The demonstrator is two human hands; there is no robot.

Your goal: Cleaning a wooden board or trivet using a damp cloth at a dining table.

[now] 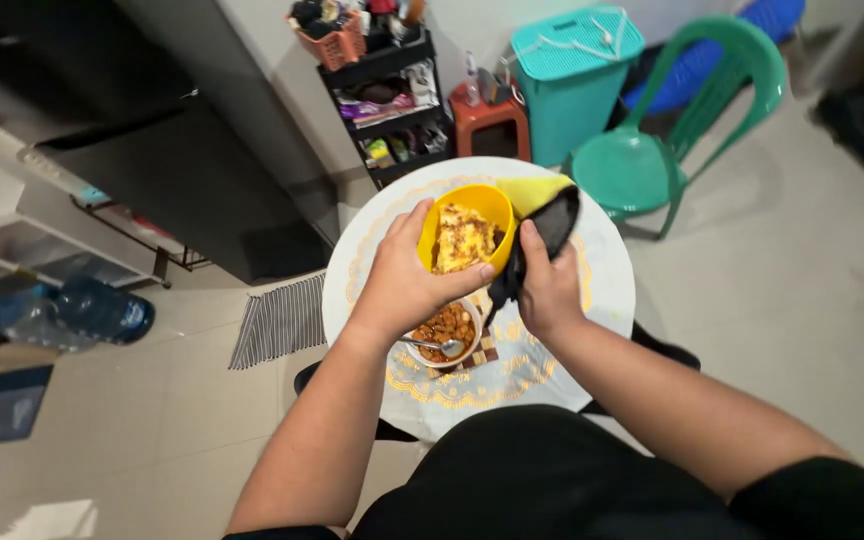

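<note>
The left hand (pixel 407 285) tilts the yellow bowl (pixel 465 236) of egg-like food just above the small bowl (pixel 449 330), grip closed on its rim; the right hand (pixel 549 290) clasps a black spatula (pixel 537 245), seemingly scraping food out; a steadier tilt comes next

Tilted yellow bowl (pixel 462 235) of omelette and black spatula (pixel 537 245), above round table.

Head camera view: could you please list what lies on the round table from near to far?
White bowl of reddish food with a spoon → left hand → tilted yellow plastic bowl of egg-like food.
</note>
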